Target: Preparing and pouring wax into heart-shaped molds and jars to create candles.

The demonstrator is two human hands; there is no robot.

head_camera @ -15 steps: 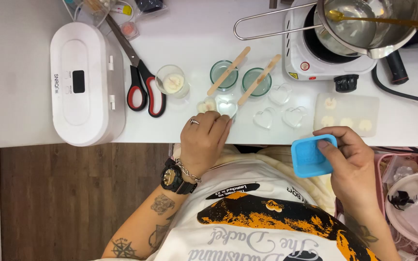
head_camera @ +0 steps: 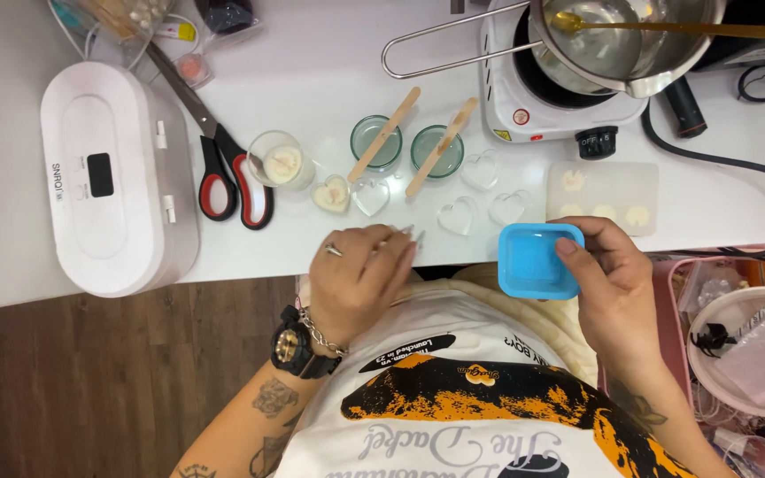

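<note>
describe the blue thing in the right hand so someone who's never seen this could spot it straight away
Find the white hotplate at the top of the white table, then drop to the table's near edge. There the right hand holds a blue square mould, open side up. It is the only blue piece; the heart moulds nearby are clear.

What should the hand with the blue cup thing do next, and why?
Probably set the blue square mould down on the white table. The right hand holds it in the air at the table's edge, and the left hand is curled there too.
</note>
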